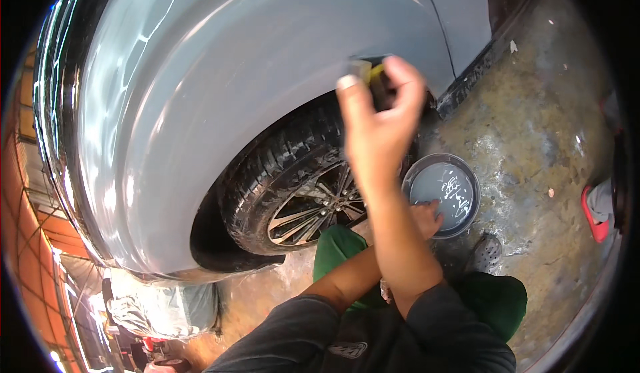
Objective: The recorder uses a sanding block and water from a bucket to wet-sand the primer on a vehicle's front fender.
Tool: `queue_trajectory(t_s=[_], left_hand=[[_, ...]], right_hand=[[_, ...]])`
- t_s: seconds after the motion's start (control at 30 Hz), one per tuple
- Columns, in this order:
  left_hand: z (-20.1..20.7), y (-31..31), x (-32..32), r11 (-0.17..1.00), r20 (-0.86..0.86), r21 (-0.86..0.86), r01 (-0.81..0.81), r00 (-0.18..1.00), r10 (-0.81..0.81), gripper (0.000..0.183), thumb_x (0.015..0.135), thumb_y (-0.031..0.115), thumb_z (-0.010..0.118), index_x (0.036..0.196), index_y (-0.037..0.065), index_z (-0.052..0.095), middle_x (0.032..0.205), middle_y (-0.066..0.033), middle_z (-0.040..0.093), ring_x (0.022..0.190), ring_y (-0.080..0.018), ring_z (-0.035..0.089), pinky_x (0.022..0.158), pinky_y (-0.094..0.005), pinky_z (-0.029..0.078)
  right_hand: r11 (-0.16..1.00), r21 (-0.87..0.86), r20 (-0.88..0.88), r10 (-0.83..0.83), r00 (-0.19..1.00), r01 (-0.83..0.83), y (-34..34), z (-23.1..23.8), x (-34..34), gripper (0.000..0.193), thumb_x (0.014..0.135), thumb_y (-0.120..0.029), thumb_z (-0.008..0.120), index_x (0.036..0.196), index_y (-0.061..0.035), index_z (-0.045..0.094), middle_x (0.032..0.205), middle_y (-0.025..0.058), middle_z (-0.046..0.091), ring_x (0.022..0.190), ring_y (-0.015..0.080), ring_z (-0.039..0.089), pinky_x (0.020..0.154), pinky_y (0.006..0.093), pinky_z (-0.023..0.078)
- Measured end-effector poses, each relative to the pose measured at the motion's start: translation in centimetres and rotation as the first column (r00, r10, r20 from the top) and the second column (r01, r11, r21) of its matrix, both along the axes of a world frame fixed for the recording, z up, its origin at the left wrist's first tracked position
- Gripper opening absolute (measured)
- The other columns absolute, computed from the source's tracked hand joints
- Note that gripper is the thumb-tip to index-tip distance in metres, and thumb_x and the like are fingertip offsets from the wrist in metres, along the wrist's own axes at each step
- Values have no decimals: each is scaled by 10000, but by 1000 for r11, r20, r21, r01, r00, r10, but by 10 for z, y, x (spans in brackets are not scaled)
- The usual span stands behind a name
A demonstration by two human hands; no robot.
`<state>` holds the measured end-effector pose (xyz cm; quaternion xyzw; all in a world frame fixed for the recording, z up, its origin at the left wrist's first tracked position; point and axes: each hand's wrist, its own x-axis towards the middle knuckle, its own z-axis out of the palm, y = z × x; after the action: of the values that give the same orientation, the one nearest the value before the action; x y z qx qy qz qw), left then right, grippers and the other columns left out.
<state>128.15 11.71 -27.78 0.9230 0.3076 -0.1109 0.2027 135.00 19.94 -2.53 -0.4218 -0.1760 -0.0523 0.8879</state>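
Note:
My right hand (383,116) is raised in front of the grey car body panel (280,46), above the wheel arch. Its thumb and fingers grip a small dark block with a yellow strip (373,73), blurred by motion. Whether the block touches the panel I cannot tell. Lower down, my left forearm crosses beneath the right one. My left hand (427,220) is at the near-left rim of a round dark basin (475,203) of cloudy water, fingers apart and nothing seen in them. Part of that hand is hidden by my right forearm.
A black tyre (257,203) with a spoked alloy rim (300,223) fills the arch left of my arms. Beside my green-trousered knee lies a grey clog (487,252) on the wet, stained floor (533,146). Another person's red shoe (593,216) shows at far right.

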Motion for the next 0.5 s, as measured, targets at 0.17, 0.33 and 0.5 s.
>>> queue_trajectory(t_s=[0.17, 0.33, 0.5], left_hand=[[-5, -2, 6, 998, 5, -26, 57, 998, -57, 445, 943, 359, 579, 1284, 75, 615, 1092, -184, 725, 969, -368, 710, 844, -495, 567], [-17, 3, 2, 997, 61, 32, 67, 996, -69, 451, 935, 357, 590, 1287, 75, 609, 1086, -178, 728, 953, -364, 712, 843, -497, 565], [-53, 8, -23, 860, 446, 460, 219, 781, -437, 403, 907, 233, 674, 1251, 32, 611, 1054, -211, 727, 932, -409, 700, 858, -502, 543]], right_hand=[[999, -41, 525, 15, 851, 8, -14, 43, -122, 591, 718, -192, 829, 1252, -63, 612, 1342, 96, 564, 1118, 310, 531, 954, 463, 428], [997, -21, 330, -70, 941, 81, 0, 10, -48, 524, 766, -150, 799, 1220, -31, 563, 1241, 148, 565, 1094, 330, 533, 960, 462, 435], [994, 2, -436, 98, 895, -108, 5, -65, 74, 484, 875, -132, 789, 1245, 52, 538, 1158, 124, 628, 1041, 176, 601, 941, 317, 483]])
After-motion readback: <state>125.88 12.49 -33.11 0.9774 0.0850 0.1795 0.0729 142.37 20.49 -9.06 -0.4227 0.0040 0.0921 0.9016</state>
